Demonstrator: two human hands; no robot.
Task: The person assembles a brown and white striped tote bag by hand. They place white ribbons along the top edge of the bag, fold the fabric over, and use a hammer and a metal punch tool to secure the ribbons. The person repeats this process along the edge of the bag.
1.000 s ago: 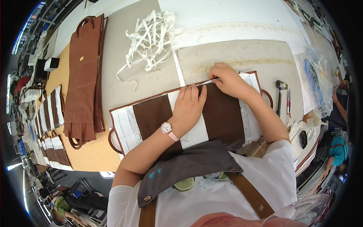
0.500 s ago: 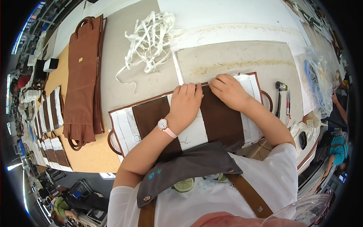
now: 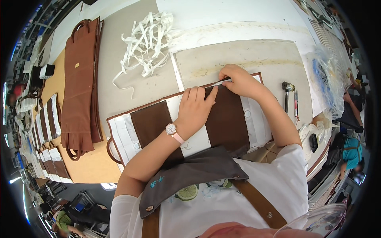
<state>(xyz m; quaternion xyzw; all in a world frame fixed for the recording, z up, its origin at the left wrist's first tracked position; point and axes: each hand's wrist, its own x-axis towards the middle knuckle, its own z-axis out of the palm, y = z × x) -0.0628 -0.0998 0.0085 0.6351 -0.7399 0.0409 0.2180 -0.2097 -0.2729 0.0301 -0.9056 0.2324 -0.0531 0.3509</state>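
An unfinished bag piece [image 3: 228, 127] lies on the table in front of me, its inner side up, with dark brown and white panels and a reddish-brown rim. A curved brown handle [image 3: 112, 150] sticks out at its left end. My left hand [image 3: 195, 106] rests on the piece near its far edge, fingers stretched and the index finger apart from the others. My right hand [image 3: 240, 81] pinches the far edge of the bag piece, slightly lifted off the table there. The fingertips of my right hand are partly hidden.
Stacked brown bags [image 3: 80, 79] lie at the left. Tangled white tape [image 3: 147, 43] sits beyond my hands. A hammer [image 3: 287, 95] and a red pen-like tool [image 3: 296, 104] lie at the right, near clear plastic wrapping [image 3: 327, 85]. Smaller striped pieces [image 3: 49, 119] lie far left.
My right hand has moved away from me and now lifts the far edge in a pinch. My left index finger has spread from its neighbours. The view has shifted slightly.
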